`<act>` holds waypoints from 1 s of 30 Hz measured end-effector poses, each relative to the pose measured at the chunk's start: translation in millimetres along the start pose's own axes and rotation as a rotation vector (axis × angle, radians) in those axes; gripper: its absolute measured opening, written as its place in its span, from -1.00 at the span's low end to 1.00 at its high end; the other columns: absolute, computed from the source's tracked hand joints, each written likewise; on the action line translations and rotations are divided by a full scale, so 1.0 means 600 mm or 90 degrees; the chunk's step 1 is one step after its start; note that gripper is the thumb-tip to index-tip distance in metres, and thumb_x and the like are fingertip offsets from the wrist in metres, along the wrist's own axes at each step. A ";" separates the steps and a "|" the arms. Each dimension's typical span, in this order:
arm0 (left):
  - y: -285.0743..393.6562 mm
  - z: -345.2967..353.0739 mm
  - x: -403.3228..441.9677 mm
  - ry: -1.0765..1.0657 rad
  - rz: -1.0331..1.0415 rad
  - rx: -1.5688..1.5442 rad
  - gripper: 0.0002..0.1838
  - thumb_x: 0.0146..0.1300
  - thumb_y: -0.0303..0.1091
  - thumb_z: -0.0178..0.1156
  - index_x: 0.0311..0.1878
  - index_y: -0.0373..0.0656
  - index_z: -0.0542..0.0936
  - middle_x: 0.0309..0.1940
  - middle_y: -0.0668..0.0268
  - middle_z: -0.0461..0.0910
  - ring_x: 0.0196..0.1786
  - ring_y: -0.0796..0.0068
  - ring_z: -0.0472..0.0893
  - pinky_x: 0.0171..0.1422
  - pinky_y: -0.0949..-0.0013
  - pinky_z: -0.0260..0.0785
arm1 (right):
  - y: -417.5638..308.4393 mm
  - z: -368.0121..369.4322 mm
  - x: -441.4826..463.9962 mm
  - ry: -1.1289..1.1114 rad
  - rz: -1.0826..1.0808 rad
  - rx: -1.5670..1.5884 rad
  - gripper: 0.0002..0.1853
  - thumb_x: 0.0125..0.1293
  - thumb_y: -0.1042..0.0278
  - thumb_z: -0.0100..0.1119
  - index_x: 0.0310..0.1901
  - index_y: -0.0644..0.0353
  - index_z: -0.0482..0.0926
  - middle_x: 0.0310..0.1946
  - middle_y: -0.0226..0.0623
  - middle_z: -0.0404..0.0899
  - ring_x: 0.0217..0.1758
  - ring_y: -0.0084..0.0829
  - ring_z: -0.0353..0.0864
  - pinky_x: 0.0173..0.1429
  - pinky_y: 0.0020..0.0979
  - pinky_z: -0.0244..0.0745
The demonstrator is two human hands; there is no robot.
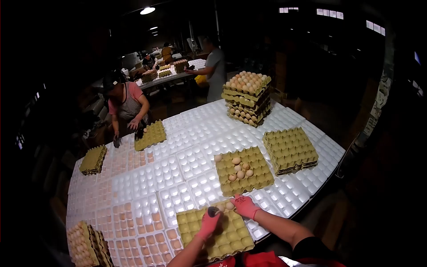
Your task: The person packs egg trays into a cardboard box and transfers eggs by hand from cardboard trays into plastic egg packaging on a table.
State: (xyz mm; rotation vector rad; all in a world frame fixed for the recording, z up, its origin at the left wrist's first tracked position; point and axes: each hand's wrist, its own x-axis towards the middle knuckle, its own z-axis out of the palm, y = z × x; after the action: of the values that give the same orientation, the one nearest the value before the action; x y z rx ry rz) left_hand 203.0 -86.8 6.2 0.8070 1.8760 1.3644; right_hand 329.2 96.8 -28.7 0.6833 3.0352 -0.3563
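Note:
A yellow-green egg tray [233,236] lies at the near edge of the table, mostly bare cups, with eggs [229,205] at its far edge. Over its far left part is my left hand [208,224], in a pink glove with dark fingers. Its fingers are curled in beside the eggs; what they hold is hidden. My right hand [246,207], also in a pink glove, is bent over the tray's far right corner, close to the eggs. Its fingertips are turned away and mostly hidden. Just beyond, another egg tray [224,178] carries several loose eggs [240,174].
White plastic egg trays [191,160] cover the lit table, several filled with eggs at left. Stacked empty trays [291,149] stand right; a tall stack of filled trays [247,98] stands behind. More filled trays [82,244] stand near left. A co-worker [126,102] works across the table.

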 end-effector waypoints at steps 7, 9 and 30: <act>-0.001 -0.037 0.038 -0.006 0.250 0.648 -0.76 0.28 -0.28 0.20 -0.04 -0.15 0.53 -0.17 0.10 0.60 -0.10 0.13 0.65 -0.02 0.18 0.53 | -0.012 -0.034 -0.022 0.077 -0.025 0.112 -0.43 0.13 0.11 0.38 0.18 0.00 0.45 0.08 -0.09 0.40 0.07 -0.04 0.59 0.05 -0.09 0.55; -0.004 -0.043 0.050 -0.053 0.252 0.680 -0.79 0.29 -0.33 0.15 -0.05 -0.14 0.48 -0.15 0.07 0.59 -0.08 0.04 0.65 0.00 0.14 0.52 | -0.016 -0.012 0.004 0.058 -0.092 0.064 -0.44 0.11 0.11 0.40 0.15 0.00 0.46 0.07 -0.08 0.40 0.05 -0.03 0.60 0.04 -0.08 0.56; -0.151 -0.383 -0.108 0.127 0.061 0.021 -0.81 0.33 -0.37 0.13 -0.08 -0.27 0.54 -0.28 0.39 0.55 -0.22 0.46 0.54 -0.14 0.36 0.47 | -0.167 -0.105 0.091 -0.053 0.192 0.733 -0.52 0.24 0.21 0.42 0.12 0.32 0.64 -0.07 -0.30 0.68 -0.22 -0.61 0.61 -0.15 -0.55 0.53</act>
State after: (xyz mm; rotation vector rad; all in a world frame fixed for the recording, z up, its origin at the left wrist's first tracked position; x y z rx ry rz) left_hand 47.0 -287.2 -18.2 0.8106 2.0396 1.5248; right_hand 240.1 45.7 51.3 1.0333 2.3166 -2.0498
